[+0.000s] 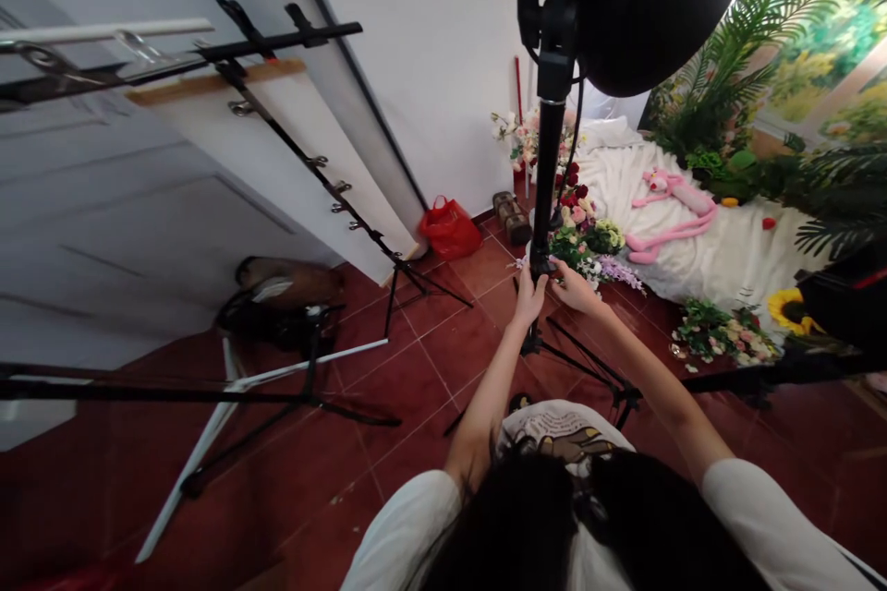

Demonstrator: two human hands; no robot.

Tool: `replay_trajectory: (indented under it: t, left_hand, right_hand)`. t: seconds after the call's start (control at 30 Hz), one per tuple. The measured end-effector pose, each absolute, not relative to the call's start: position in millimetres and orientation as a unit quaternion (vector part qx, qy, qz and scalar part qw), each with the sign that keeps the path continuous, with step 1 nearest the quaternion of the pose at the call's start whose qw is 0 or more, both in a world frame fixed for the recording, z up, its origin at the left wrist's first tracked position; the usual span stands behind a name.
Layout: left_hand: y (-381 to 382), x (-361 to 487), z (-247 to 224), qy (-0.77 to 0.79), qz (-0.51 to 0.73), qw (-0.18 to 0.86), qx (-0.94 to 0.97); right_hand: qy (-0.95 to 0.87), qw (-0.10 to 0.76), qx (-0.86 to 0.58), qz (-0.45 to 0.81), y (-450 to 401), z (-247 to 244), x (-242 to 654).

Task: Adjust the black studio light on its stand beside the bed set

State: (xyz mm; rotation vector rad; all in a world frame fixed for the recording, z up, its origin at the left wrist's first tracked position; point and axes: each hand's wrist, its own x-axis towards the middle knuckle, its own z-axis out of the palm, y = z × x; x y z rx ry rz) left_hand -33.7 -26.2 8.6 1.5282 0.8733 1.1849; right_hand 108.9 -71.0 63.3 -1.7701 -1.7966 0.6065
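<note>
A black light stand (550, 148) rises in front of me, with a large black lamp head (644, 0) at its top and spread legs on the floor. My left hand (530, 297) is wrapped round the pole just below a black collar joint (541, 260). On the right side of that joint, my right hand (574, 286) has its fingers at the collar, where a knob may be hidden by them. A black cable hangs along the pole above both hands.
Black stands with clips (305, 152) and a white board (346, 175) are at left, near a red bag (452, 229). Flowers (589, 235), a pink plush toy (686, 199) on white cloth (735, 240) and palm leaves (735, 46) lie right. White poles (297, 367) cross the lower left.
</note>
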Motion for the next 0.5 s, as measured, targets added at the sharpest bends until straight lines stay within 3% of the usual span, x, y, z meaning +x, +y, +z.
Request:
replay_trajectory:
  t: [0.17,0.3,0.43,0.5]
  left_hand:
    - [-28,-33,6,0.360,0.503,0.469,0.630]
    - [-28,-31,7,0.359,0.518,0.465,0.622]
    - [-27,-28,6,0.357,0.528,0.461,0.618]
    - [-27,-27,4,0.355,0.527,0.466,0.615]
  right_hand:
    - [-0.698,0.120,-0.683,0.181,-47,89,119]
    - [-0.726,0.047,-0.664,0.174,-19,104,125]
    - [-0.730,0.059,-0.641,0.229,6,116,128]
    - [-0.703,0.172,-0.642,0.254,16,120,129]
